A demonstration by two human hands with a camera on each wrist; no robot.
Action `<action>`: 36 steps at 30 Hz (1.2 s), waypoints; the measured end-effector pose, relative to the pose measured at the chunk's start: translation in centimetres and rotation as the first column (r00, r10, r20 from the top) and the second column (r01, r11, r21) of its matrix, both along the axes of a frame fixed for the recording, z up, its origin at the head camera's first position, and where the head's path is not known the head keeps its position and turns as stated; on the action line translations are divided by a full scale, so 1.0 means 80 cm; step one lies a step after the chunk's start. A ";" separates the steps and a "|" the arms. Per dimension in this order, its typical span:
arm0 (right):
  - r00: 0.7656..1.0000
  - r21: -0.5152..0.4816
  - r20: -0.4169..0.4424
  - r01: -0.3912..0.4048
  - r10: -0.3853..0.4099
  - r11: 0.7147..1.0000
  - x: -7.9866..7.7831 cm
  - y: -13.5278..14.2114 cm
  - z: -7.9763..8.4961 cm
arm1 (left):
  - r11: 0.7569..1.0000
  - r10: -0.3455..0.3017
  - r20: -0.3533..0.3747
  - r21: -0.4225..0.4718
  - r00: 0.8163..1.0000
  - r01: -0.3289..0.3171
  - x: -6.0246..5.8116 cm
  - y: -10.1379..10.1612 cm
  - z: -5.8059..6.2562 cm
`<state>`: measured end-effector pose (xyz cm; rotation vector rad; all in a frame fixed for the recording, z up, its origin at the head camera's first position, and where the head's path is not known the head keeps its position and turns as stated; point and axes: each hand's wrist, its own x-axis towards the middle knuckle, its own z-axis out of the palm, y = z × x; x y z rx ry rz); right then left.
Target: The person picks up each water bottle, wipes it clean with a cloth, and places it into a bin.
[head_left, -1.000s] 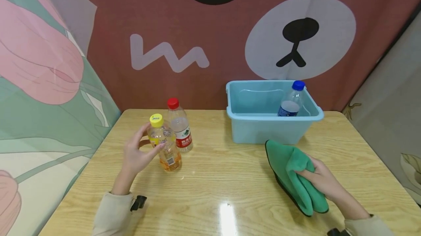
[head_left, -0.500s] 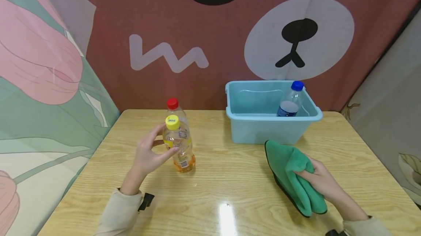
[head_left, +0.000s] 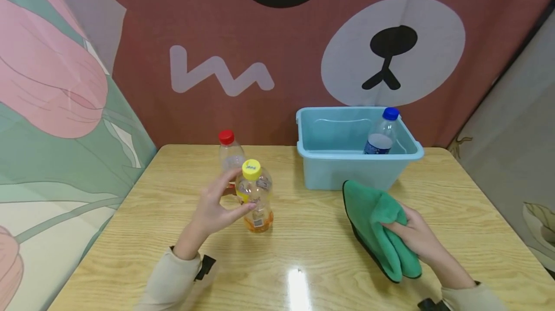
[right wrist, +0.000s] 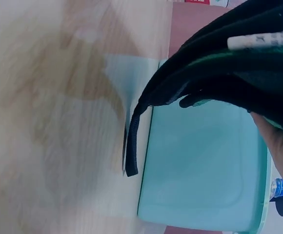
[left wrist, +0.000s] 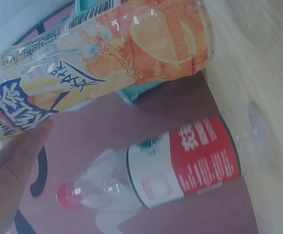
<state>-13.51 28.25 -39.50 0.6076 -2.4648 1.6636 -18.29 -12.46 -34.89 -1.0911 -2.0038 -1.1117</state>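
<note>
My left hand grips a clear drink bottle with a yellow cap, thumb across its front. Its orange fruit label fills the top of the left wrist view. Just behind it stands a red-capped water bottle with a red and white label, partly hidden by the held bottle in the head view. On the right, a folded green cloth with dark edging is pinched in my right hand. In the right wrist view the cloth's dark edge hangs in front of the bin.
A light blue plastic bin stands at the back right of the wooden table. Inside it leans a blue-capped bottle. A curtain with a bear print hangs right behind the table.
My left hand has carried the yellow-capped bottle to the right, past the front of the red-capped one. My right hand, with the green cloth, has shifted slightly left.
</note>
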 end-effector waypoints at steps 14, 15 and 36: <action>0.998 -0.031 -0.064 -0.025 0.023 0.999 0.001 -0.018 0.009 | 0.986 -0.165 0.099 0.023 0.981 0.164 0.000 0.048 -0.008; 0.997 -0.026 -0.072 -0.020 0.018 0.999 0.002 -0.019 0.011 | 0.985 -0.170 0.105 0.022 0.980 0.169 0.000 0.051 -0.010; 0.994 0.023 -0.111 -0.021 0.024 1.000 -0.011 -0.055 0.028 | 0.980 -0.188 0.270 -0.011 0.944 0.198 0.001 0.103 -0.025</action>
